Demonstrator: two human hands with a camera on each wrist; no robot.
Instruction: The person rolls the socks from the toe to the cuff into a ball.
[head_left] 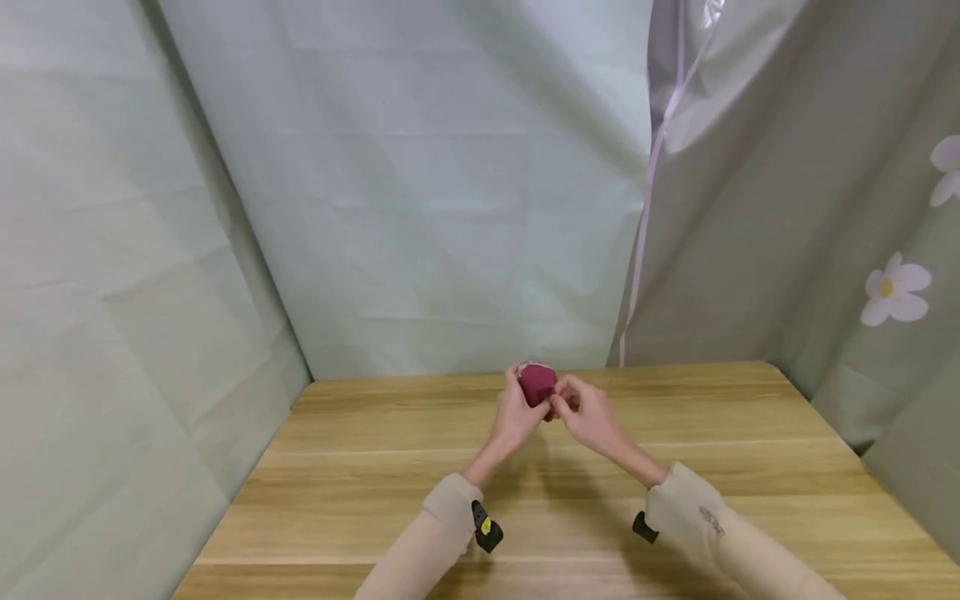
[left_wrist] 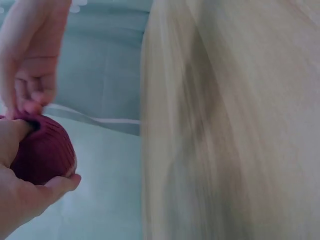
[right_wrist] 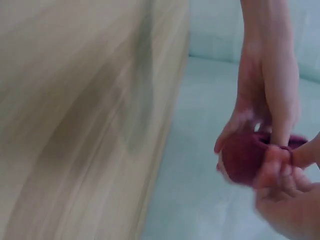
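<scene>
One sock ball (head_left: 537, 383) — dark red ribbed knit, held above the far edge of the table (head_left: 375, 500). Left hand (head_left: 516, 421) cups it, fingers curled round; right hand (head_left: 588, 417) pinches its cuff. Likely soft, light, non-slip — best gripped at the cuff. Two hands, one table.

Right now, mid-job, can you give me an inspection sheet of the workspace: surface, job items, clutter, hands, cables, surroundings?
Surface: wooden table, light grain, bare where visible.
Job's things: dark red knitted ball, like a rolled sock, held above the table's far edge.
Clutter: nothing seen.
Hands: left hand cups the ball; right hand pinches its edge with the fingers.
Cables: nothing seen; a small black device sits at each wrist.
Surroundings: pale green sheet behind, grey curtain with white flowers at right.
</scene>
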